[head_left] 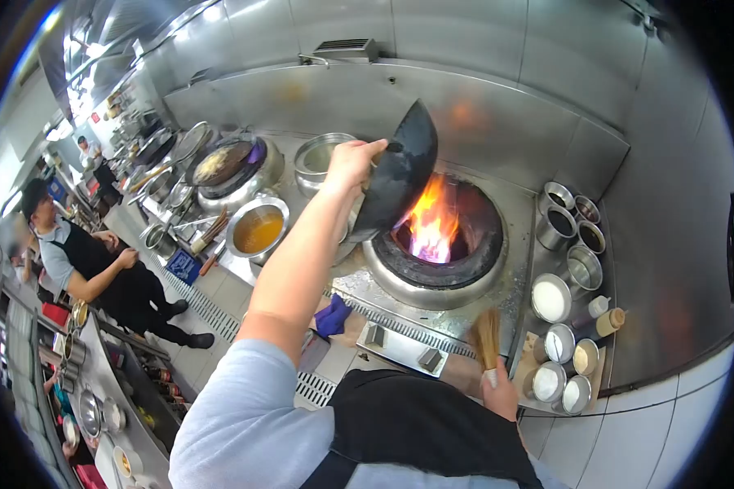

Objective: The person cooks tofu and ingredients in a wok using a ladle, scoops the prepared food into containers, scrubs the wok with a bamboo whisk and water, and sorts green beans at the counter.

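Note:
My left hand (355, 165) is closed on the near rim or handle of a black wok (400, 175); the exact grip is partly hidden. The wok is raised and tipped steeply on its side, at the left of a round burner (436, 285). Tall orange and violet flames (432, 222) rise out of the burner's opening. Low at the front right, my right hand (500, 396) is wrapped round a bamboo wok brush (487, 341), its bristles pointing up.
Metal pots of sauces and white seasonings (551, 298) crowd the right shelf. Leftward stand a pot of amber liquid (258, 231), a lidless pot (322, 155) and another wok station (235, 167). A purple cloth (332, 316) lies at the front edge. A co-worker (90, 261) stands left.

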### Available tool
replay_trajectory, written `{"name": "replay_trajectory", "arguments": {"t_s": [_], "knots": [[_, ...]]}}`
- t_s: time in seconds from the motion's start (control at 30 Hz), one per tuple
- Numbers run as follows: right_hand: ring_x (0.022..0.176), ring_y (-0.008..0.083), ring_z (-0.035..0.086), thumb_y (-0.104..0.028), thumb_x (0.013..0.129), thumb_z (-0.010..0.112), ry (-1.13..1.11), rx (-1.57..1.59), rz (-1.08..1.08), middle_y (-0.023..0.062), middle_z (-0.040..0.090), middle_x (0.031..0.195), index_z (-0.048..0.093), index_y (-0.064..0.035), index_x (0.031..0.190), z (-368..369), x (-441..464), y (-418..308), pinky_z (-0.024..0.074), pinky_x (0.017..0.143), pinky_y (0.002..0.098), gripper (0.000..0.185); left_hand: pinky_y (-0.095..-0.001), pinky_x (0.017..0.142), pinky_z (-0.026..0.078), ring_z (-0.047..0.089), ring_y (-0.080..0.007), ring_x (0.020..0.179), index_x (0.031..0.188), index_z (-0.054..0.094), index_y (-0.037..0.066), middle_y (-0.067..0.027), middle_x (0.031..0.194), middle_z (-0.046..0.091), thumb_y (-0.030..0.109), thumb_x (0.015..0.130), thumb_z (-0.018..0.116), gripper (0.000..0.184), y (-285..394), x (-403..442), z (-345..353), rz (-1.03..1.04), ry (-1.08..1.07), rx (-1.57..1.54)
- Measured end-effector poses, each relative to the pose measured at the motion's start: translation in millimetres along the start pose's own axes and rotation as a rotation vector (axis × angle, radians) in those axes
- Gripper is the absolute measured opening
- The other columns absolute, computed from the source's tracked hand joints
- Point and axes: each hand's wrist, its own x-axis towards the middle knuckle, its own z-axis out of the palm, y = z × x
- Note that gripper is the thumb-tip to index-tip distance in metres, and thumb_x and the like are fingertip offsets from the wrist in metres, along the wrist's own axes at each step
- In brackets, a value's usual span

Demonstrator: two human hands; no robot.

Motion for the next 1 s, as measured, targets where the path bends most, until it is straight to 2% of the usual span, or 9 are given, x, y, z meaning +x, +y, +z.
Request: {"name": "replay_trajectory", "arguments": {"t_s": [0.1,0.17,0.23,0.3,0.37,0.57,0.73,0.87,1.0], "knots": [[0.092,0.0422,0.061,-0.029,0.082,0.058,0.153,0.027,-0.032,0.0248,0.064,0.1,0.03,-0.0187,0.146,17.3,7.9,22.0,0.0484,0.079,0.0474,0.071,-0.0283,0.046,0.031,0.042,-0.0098,0.051,0.078,0.064,0.004,0.0012,0.061,0.051,0.025,0.077,0.076,0.024,-11.4,3.2,14.3,0.084,0.04,0.008],[0.094,0.0432,0.061,-0.031,0.082,0.056,-0.146,0.004,0.018,0.026,0.063,0.104,0.029,-0.0198,0.147,24.3,32.6,50.4,0.048,0.08,0.0481,0.072,-0.0314,0.055,0.042,0.054,-0.012,0.063,0.086,0.066,-0.003,-0.0059,0.074,0.062,0.027,0.078,0.074,0.032,-12.3,-20.0,21.9,0.129,0.008,0.204],[0.093,0.0439,0.061,-0.032,0.083,0.054,-0.175,-0.069,0.028,0.0261,0.064,0.102,0.028,-0.0208,0.147,-11.1,35.0,15.0,0.0476,0.08,0.0491,0.07,-0.0358,0.057,0.046,0.059,-0.0145,0.064,0.084,0.067,-0.004,-0.0083,0.071,0.065,0.028,0.081,0.07,0.032,-38.7,-46.5,30.7,0.2,-0.088,0.228],[0.104,0.0405,0.059,-0.025,0.085,0.052,-0.07,0.004,0.117,0.0236,0.058,0.119,0.027,-0.0158,0.147,-25.3,39.1,-5.7,0.0471,0.085,0.0463,0.068,-0.0395,0.055,0.045,0.056,-0.0279,0.052,0.068,0.064,-0.001,-0.0178,0.059,0.058,0.034,0.082,0.068,0.038,-82.8,-75.9,37.7,0.391,-0.108,0.628],[0.096,0.0441,0.06,-0.028,0.084,0.052,-0.056,-0.032,0.13,0.0308,0.06,0.105,0.021,-0.0192,0.149,-19.2,50.2,-7.1,0.0471,0.083,0.0479,0.072,-0.0441,0.057,0.047,0.059,-0.0384,0.061,0.063,0.061,0.001,-0.0193,0.063,0.059,0.037,0.081,0.068,0.042,-117.8,-122.2,39.7,0.556,-0.144,0.774],[0.1,0.0456,0.057,-0.026,0.084,0.052,-0.284,-0.358,0.152,0.0364,0.046,0.122,0.02,-0.0108,0.149,24.2,67.6,4.8,0.0462,0.087,0.0473,0.073,-0.0403,0.06,0.048,0.063,-0.0285,0.064,0.066,0.061,0.009,-0.0074,0.064,0.061,0.035,0.08,0.066,0.03,-189.5,-150.0,30.0,0.875,-0.495,1.006],[0.11,0.0436,0.052,-0.023,0.079,0.061,-0.246,-0.379,0.002,0.031,0.044,0.125,0.03,-0.0094,0.145,-9.2,59.0,-49.5,0.0454,0.091,0.0459,0.074,-0.0423,0.078,0.045,0.062,-0.0294,0.086,0.086,0.066,0.007,-0.0112,0.084,0.063,0.037,0.078,0.067,0.031,-208.0,-101.7,44.6,0.644,-0.53,1.063],[0.102,0.0388,0.055,-0.018,0.079,0.063,0.016,-0.265,-0.446,0.0262,0.051,0.118,0.041,-0.0076,0.14,18.3,83.4,-22.9,0.0474,0.085,0.0424,0.066,-0.0448,0.093,0.039,0.053,-0.0334,0.107,0.106,0.061,0.004,-0.017,0.109,0.056,0.031,0.074,0.07,0.043,-203.4,-109.0,21.7,0.562,-0.456,0.862],[0.105,0.0392,0.055,-0.017,0.078,0.066,-0.254,-0.217,-0.456,0.0246,0.053,0.116,0.042,-0.0065,0.138,6.2,88.9,-69.1,0.0442,0.09,0.0418,0.066,-0.044,0.097,0.037,0.051,-0.0333,0.11,0.116,0.053,0.004,-0.016,0.112,0.052,0.024,0.075,0.069,0.049,-203.0,-141.6,-47.5,0.52,-0.153,0.93]]}}
